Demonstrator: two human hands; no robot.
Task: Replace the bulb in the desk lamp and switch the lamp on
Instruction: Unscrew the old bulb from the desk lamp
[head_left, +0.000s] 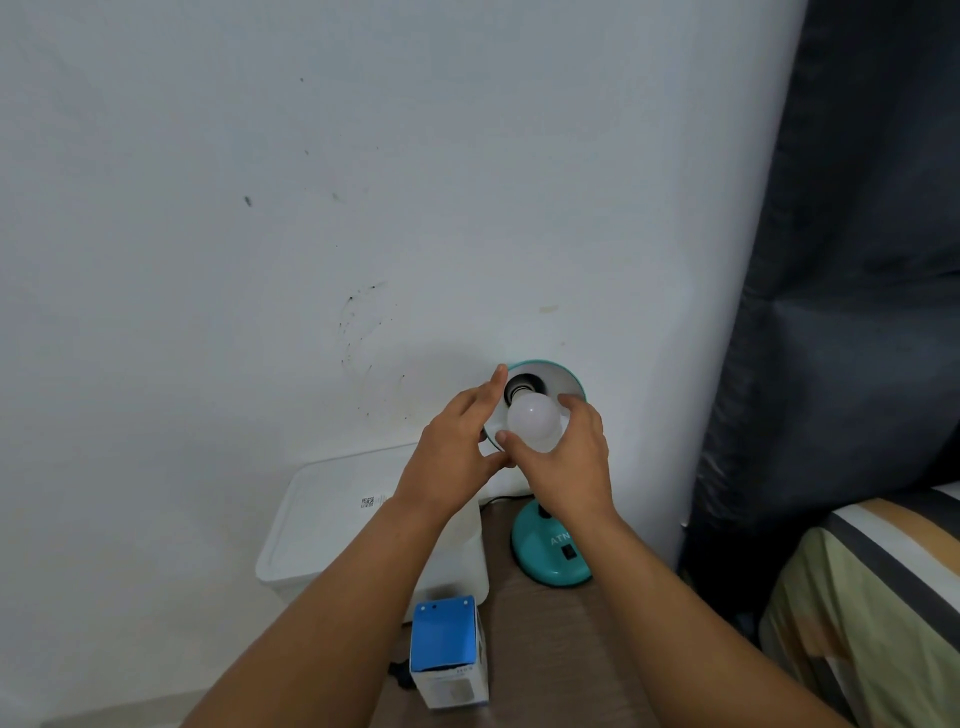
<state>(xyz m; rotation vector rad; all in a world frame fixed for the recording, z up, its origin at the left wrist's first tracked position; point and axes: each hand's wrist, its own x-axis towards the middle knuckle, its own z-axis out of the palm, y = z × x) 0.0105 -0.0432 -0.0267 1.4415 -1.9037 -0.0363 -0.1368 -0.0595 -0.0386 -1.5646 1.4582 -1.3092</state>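
Observation:
A teal desk lamp stands on a brown table, its round base (545, 551) carrying a black rocker switch (571, 552). The shade (563, 378) is tipped up toward me, white inside, with a dark socket (522, 387). A white globe bulb (535, 418) sits at the socket's mouth; its base is hidden. My right hand (566, 457) grips the bulb from below and the right. My left hand (457, 447) holds the shade's left rim, fingers along its edge. The lamp is unlit.
A blue and white bulb box (449, 652) stands near the table's front. A white lidded plastic bin (332, 525) sits left of the lamp against the white wall. A dark curtain (841, 260) hangs at right, above a striped bed cover (883, 597).

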